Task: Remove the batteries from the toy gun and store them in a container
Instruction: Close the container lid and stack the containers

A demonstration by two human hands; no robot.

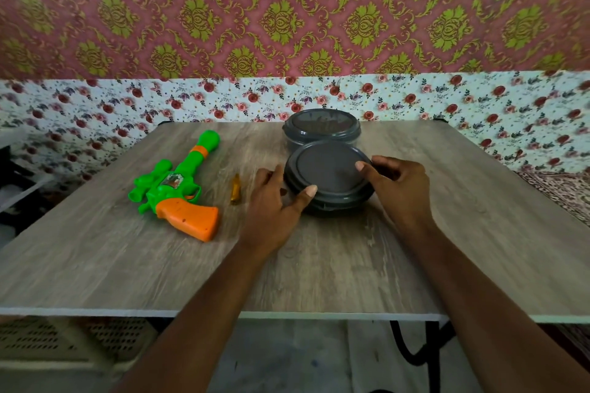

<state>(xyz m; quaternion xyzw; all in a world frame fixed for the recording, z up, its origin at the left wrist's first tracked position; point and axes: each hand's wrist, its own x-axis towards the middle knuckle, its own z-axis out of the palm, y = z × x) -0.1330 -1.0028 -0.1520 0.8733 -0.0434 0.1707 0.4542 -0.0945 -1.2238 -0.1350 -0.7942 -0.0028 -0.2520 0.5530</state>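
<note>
A green and orange toy gun (178,188) lies on the wooden table (127,258), left of centre, grip toward me. A small amber-handled screwdriver (235,190) lies just right of it. A round dark grey container (330,180) with its lid on sits mid-table. My left hand (276,201) grips its left rim, thumb on the lid. My right hand (397,183) holds its right rim, thumb on the lid's edge. No batteries are visible.
A second round grey container (321,126) with a clear-topped lid stands right behind the first, near the table's far edge. Floral cloth covers the wall behind. A perforated plastic crate (64,341) and a black table leg (424,348) show below the near edge.
</note>
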